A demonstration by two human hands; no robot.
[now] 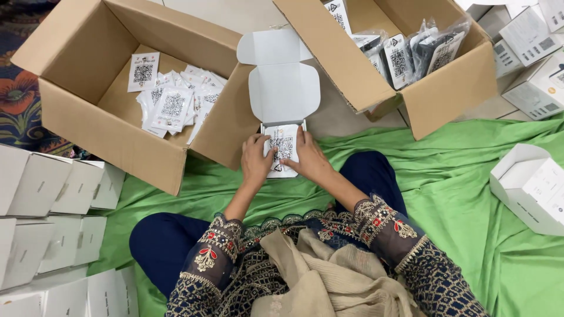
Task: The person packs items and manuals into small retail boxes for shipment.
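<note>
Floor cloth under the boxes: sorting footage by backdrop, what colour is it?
Plain green cloth, head view.

a green cloth (458,194) on the floor carries cardboard boxes (88,111) and white cartons (59,188).

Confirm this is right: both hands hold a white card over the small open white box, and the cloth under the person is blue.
Wrong on the cloth: the head view shows it green. The left hand and right hand do hold the white card over the small open white box.

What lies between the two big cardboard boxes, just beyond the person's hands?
In the head view, a small white box with its lid flaps open lies between the left cardboard box and the right cardboard box.
</note>
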